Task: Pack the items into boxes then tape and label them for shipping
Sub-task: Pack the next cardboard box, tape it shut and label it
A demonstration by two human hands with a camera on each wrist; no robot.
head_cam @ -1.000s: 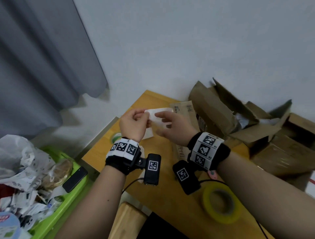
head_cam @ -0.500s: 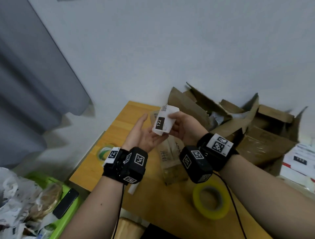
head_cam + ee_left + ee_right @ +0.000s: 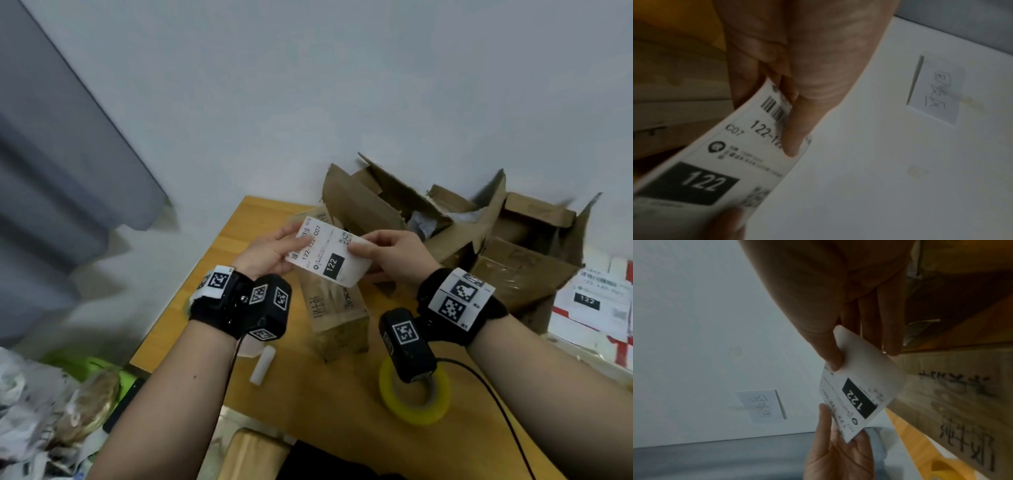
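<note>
Both hands pinch the shipping label above the taped box: left hand one edge, right hand the opposite. Best keep it taut and square, then lower it flat onto the box.

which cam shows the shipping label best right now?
Head view: the whole shipping label shows, pinched between left hand and right hand. Left wrist view is close but blurred and cropped; right wrist view shows it upside down.

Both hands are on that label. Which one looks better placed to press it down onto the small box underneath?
Probably the left hand. It and the right hand both pinch the shipping label, but the small box lies just below the left hand's end. It's a close call.
</note>
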